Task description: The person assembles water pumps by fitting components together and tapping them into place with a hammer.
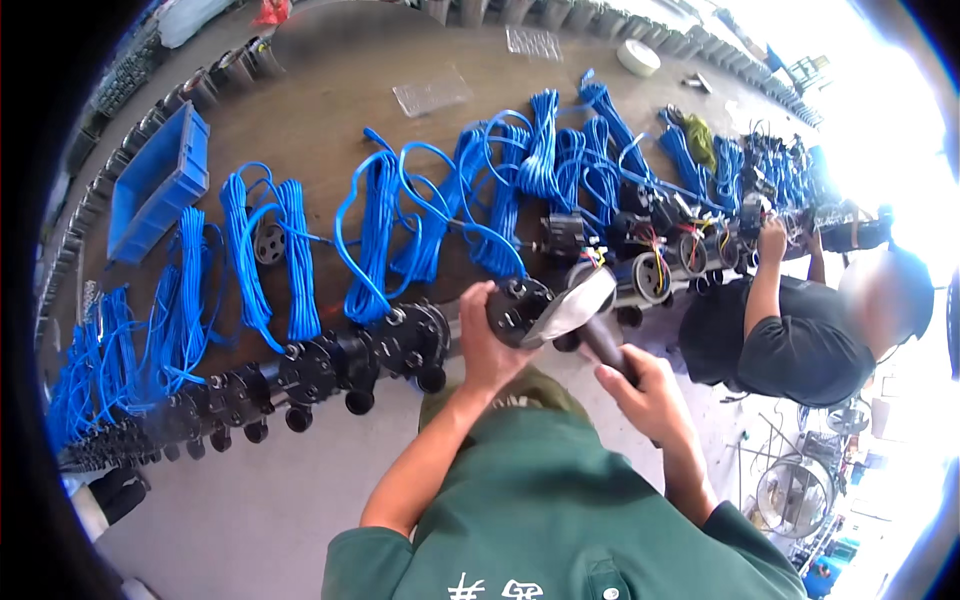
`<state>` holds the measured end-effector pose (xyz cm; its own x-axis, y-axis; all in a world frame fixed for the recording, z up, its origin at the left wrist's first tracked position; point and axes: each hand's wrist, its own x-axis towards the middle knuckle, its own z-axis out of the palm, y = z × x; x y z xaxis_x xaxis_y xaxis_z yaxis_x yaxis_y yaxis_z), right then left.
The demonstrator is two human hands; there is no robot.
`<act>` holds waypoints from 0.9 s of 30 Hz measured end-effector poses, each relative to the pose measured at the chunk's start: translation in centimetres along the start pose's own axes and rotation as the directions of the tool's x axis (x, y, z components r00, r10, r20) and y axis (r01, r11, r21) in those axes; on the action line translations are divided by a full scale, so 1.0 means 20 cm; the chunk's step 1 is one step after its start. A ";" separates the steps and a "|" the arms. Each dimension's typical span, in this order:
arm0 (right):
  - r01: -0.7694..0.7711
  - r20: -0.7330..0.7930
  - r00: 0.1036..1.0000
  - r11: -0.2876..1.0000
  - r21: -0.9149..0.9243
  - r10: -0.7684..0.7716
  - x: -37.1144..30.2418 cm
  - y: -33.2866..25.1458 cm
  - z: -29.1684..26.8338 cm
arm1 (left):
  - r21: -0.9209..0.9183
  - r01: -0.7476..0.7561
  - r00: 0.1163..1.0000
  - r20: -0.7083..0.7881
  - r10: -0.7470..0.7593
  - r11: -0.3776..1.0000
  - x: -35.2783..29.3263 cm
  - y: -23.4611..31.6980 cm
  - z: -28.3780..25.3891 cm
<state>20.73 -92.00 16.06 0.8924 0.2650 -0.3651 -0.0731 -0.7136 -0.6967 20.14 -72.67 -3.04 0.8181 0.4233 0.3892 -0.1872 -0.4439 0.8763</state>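
Observation:
My left hand (487,345) is closed around the side of a round black pump housing (512,312) at the table's near edge. A blue cable runs from the top of that housing. In my right hand (645,390) is a hammer (576,303) with a dark handle and a broad pale head. The head is over the right side of the housing and hides part of it; whether they touch I cannot tell. Just left of my left hand stands another black housing (412,345). To the right lies an open round housing (652,277) with coloured wires.
Bundles of blue cable (375,235) lie along the brown table (330,100). A blue crate (160,185) sits at the far left. More black housings (240,395) line the left edge. At the right, a co-worker (800,330) handles parts; a floor fan (795,495) stands behind.

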 end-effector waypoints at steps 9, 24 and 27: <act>0.246 -0.087 0.965 0.969 -0.027 -0.247 0.10 0.50 -0.15 | 0.345 0.438 0.856 0.122 -0.503 0.830 -0.54 -0.18 0.07; -0.001 0.178 0.984 1.000 0.002 0.000 0.16 0.75 0.02 | -0.230 0.732 0.681 0.246 -0.689 0.641 -0.58 -0.38 0.35; 0.157 0.108 0.982 0.987 -0.014 -0.155 0.16 0.78 0.05 | 0.032 0.582 0.804 0.130 -0.581 0.813 -0.61 -0.38 0.38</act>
<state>22.00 -101.58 3.44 0.8395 0.4411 -0.3173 0.0744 -0.6718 -0.7370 15.67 -80.36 -16.64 0.8369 0.4955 -0.2327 0.3411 -0.1394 0.9296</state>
